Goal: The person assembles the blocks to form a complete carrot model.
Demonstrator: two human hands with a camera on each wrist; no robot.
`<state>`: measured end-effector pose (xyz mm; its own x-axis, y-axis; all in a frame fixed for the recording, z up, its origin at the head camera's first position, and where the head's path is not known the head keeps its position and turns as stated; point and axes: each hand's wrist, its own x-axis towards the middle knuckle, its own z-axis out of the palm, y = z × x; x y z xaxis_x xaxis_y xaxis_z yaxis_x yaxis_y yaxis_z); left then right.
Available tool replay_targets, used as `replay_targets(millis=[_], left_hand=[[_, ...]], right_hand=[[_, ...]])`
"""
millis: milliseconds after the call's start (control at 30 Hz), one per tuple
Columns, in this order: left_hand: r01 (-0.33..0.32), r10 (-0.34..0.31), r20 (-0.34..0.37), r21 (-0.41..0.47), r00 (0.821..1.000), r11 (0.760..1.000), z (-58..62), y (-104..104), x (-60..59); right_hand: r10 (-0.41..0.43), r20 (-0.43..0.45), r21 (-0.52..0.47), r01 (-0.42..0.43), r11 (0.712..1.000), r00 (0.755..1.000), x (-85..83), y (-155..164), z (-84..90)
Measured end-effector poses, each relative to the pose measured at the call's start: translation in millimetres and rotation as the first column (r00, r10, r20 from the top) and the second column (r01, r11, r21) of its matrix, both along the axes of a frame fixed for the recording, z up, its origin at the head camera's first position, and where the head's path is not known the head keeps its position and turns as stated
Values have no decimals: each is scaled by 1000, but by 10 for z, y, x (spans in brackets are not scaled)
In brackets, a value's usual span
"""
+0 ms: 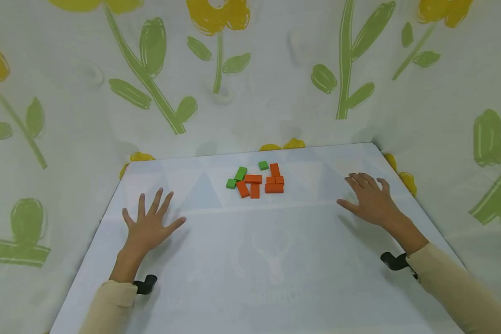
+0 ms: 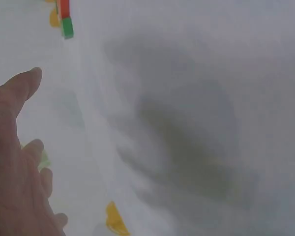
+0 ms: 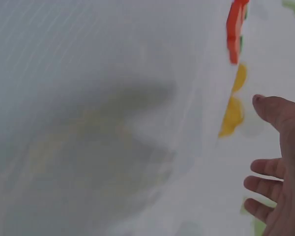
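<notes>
Several orange blocks (image 1: 274, 188) and a few green blocks (image 1: 240, 173) lie in a loose cluster near the far edge of the white table. My left hand (image 1: 147, 229) hovers over the left side of the table with its fingers spread, holding nothing. Over the right side, my right hand (image 1: 371, 202) has its thumb out and fingers loosely extended, also with nothing in it. Both hands stand well apart from the blocks. A green block (image 2: 67, 28) shows at the top of the left wrist view, and orange blocks (image 3: 234, 32) at the top of the right wrist view.
The white table (image 1: 234, 260) carries faint triangle shapes and a pale deer-head print. A white curtain (image 1: 271, 93) with yellow flowers and green leaves surrounds it at the back and sides. Each wrist wears a black camera mount (image 1: 394, 261).
</notes>
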<state>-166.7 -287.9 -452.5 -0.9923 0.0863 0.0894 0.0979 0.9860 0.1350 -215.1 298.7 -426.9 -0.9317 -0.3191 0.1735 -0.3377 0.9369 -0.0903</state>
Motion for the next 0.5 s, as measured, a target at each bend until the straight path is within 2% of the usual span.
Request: replay_targets(millis=[267, 500], left_hand=[[66, -64, -42, 35, 997, 997, -45, 650, -412], [125, -118, -83, 87, 990, 988, -211, 1136, -706]], right_hand=[[106, -9, -70, -107, 992, 994, -254, -754, -130], [127, 62, -62, -124, 990, 990, -517, -1307, -227]])
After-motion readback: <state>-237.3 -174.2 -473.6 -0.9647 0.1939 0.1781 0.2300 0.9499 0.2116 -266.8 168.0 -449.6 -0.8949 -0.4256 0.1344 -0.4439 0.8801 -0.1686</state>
